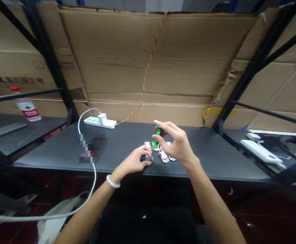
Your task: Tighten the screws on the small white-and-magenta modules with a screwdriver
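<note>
Our right hand (177,145) pinches a green piece (157,137) just above the modules (164,156). Our left hand (137,162) closes its fingers on one module (148,158) beside them, steadying it.

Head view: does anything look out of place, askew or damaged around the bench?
The cardboard backing is torn and crumpled beside the right frame post. The small white-and-pink modules lie in a jumbled heap between the left hand and the right hand. Nothing looks spilled.

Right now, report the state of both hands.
Left hand: closed on a small module.
Right hand: pinching a green object.
</note>
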Motion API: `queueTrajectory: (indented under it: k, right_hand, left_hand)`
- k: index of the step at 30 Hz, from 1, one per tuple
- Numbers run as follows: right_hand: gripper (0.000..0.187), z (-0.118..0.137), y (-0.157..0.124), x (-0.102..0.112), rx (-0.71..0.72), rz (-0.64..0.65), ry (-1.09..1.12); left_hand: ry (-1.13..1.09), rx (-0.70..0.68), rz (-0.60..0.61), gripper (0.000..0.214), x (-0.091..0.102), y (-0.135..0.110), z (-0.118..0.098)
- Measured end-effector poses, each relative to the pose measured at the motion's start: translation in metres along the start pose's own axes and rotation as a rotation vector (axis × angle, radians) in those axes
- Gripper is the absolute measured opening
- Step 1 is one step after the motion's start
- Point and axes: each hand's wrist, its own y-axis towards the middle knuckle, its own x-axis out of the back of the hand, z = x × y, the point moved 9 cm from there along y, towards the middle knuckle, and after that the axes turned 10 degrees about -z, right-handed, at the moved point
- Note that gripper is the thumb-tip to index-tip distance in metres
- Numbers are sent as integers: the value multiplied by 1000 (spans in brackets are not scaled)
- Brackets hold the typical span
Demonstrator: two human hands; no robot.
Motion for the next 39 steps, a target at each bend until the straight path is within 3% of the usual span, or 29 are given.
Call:
queueTrajectory:
  k: [3,9,12,14,19,24,29,34,39]
  right_hand:
    - [43,-1,1,6,2,-35,-82]
    - [47,-4,-1,-2,-61,114,191]
    - [33,-5,2,8,-29,5,65]
    - [34,0,4,13,4,-50,-15]
    - [46,9,2,-3,1,95,117]
    - [36,2,3,5,-18,-32,-21]
    - [48,0,1,-2,-54,86,105]
    - [39,-4,3,6,-45,34,-45]
    - [49,-5,0,2,-75,112,127]
  left_hand:
    - [3,-3,-1,10,0,1,-3]
    - [4,-9,-2,10,1,1,-5]
    - [-4,-7,5,9,0,1,-4]
    - [-8,-10,3,8,0,1,-3]
    - [14,-9,0,5,0,1,-4]
    - [1,-12,12,6,-2,1,-5]
    - [5,-23,7,7,-1,1,-5]
    - [4,-10,6,8,-1,1,-6]
    - [2,-13,13,7,-2,1,-5]
